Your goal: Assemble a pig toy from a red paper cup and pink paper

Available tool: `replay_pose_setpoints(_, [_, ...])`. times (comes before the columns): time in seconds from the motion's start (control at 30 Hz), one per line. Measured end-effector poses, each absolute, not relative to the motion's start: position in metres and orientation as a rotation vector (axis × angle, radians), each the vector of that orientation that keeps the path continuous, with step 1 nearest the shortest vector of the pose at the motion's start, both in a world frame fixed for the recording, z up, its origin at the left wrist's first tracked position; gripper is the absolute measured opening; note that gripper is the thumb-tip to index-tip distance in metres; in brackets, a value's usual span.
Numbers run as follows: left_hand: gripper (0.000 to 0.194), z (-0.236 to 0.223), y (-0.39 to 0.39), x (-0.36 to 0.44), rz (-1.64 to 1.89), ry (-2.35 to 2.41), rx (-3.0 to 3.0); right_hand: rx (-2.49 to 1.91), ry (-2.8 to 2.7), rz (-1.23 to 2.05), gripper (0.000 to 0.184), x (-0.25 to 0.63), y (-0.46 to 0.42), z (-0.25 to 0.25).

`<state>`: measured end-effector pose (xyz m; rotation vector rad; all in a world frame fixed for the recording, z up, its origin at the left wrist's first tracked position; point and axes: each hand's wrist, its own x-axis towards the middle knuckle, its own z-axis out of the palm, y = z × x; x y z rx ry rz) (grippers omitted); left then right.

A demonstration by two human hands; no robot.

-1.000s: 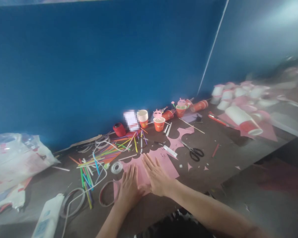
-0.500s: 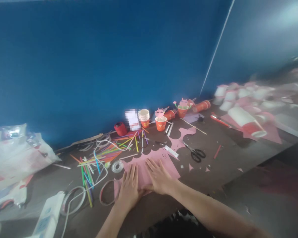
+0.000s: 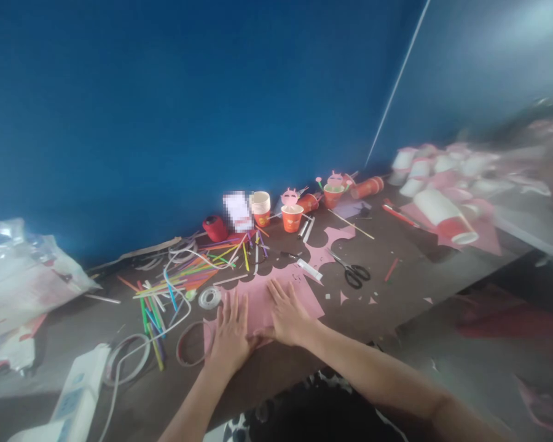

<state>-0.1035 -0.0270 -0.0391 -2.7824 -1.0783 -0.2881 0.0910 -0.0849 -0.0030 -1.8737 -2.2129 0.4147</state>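
Observation:
A sheet of pink paper (image 3: 259, 299) with scalloped cut-outs along its far edge lies flat on the dark table. My left hand (image 3: 233, 334) rests palm down on its left part, fingers stretched out. On the right part my right hand (image 3: 288, 312) lies flat too, fingers spread, its thumb close to the left hand. Just beyond the paper's far right side is a white tube-like piece (image 3: 309, 270). Black-handled scissors (image 3: 354, 273) lie to the right, next to a scalloped pink scrap (image 3: 320, 253). A small white tape roll (image 3: 209, 298) sits left of the paper.
Coloured sticks (image 3: 203, 264), a white cable (image 3: 177, 319), a larger tape ring (image 3: 128, 359) and a power strip (image 3: 76, 393) lie on the left. Red paper cups (image 3: 292, 219) with pink figures stand behind. White cups (image 3: 424, 169) pile up at the right. A blue wall (image 3: 166, 123) closes the back.
The whole scene has shifted slightly left and up in view as the camera moved. Both hands stay flat on the pink paper.

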Motion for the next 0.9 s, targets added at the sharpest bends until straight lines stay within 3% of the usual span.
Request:
replay_pose_setpoints(0.37, [0.077,-0.034,-0.028,-0.102,-0.249,-1.09,-2.886,-1.938,-2.223,0.426,0.096,0.089,-0.084,-0.006])
replay_pose_setpoints(0.73, [0.088,-0.041,-0.028,-0.105,-0.317,-1.069,-2.864,-1.963,-2.194,0.393,0.1,0.088,-0.083,-0.011])
replay_pose_setpoints(0.9, [0.084,-0.045,-0.025,-0.106,-0.266,-1.016,-2.869,-1.956,-2.217,0.433,0.096,0.088,-0.083,-0.008])
